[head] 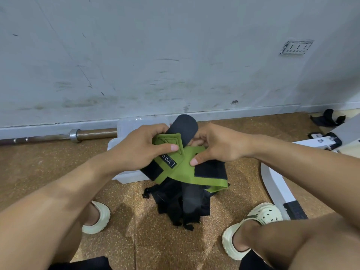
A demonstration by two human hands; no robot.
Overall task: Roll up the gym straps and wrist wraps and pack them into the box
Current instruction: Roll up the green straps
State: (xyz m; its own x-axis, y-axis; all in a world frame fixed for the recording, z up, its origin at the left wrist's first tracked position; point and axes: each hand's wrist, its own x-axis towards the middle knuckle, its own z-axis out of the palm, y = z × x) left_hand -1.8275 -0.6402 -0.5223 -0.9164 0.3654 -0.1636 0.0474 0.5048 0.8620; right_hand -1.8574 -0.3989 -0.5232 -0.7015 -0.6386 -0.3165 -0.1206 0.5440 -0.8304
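Both of my hands hold a green gym strap with black padding point(182, 168) above the floor. My left hand point(140, 147) pinches its folded green end, thumb on top. My right hand point(216, 147) grips the strap beside the rounded black pad, its thumb pressing the green band. The strap's loose end hangs down over a pile of black straps and wraps point(185, 207) on the floor between my feet. A clear plastic box point(124, 131) stands behind my hands, mostly hidden by them.
A barbell point(78, 135) lies along the wall at the left. More black wraps point(329, 117) lie at the far right by the wall. A white bench frame point(280, 190) stands at the right. My feet in pale clogs flank the pile.
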